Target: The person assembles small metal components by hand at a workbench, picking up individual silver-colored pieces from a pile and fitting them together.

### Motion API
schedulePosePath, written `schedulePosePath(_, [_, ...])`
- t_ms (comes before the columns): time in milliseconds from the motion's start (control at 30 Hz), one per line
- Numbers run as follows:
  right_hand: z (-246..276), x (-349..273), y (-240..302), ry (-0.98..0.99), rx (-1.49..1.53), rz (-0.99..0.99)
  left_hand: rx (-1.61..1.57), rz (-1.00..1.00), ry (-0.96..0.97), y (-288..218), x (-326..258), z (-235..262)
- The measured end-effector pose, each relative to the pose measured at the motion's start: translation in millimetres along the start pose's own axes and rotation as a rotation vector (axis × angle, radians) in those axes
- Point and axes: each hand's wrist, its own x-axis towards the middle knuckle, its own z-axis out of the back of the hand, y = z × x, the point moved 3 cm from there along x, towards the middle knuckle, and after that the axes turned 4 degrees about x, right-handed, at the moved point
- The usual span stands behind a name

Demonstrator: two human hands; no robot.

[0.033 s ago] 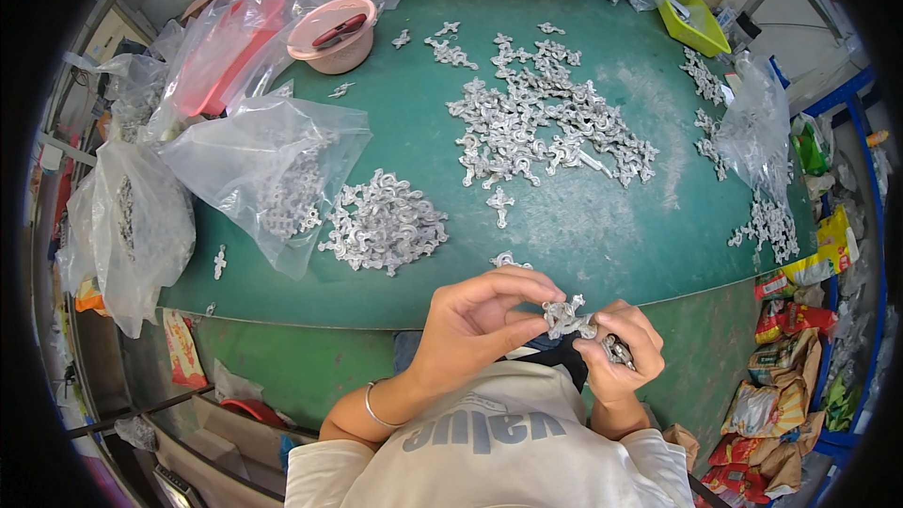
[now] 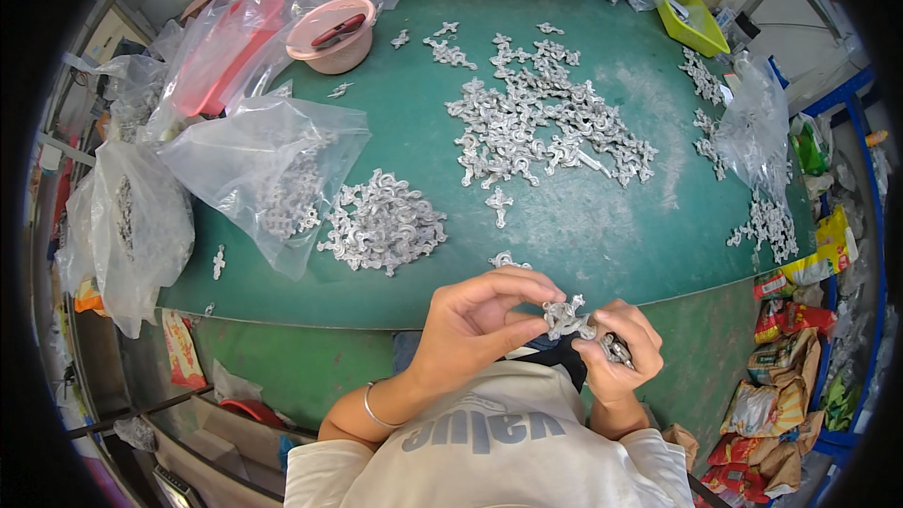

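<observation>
At near edge of green table [image 2: 602, 235], left hand [image 2: 475, 325] and right hand [image 2: 621, 348] pinch small metal casting [image 2: 567, 317] between fingertips, both grips narrow; loose casting piles [image 2: 384, 223] beyond.

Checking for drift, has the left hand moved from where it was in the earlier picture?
No. The left hand sits at the same spot just below the near edge of the green table, fingers on the small metal piece as before.

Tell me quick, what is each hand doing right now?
Left hand: closed, fingertips pinching a small silver metal part.
Right hand: closed, gripping the same metal part from the other side; more metal shows in its palm.
</observation>
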Motion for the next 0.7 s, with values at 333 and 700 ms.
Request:
schedulePosePath(333, [5,-3,-2,-0.017,0.057,-0.02,0.038,0.006,0.044,-2,5,-10])
schedulePosePath(700, [18,-13,7,-0.172,0.002,0.099,-0.075,0.06,0.122,1,19,-33])
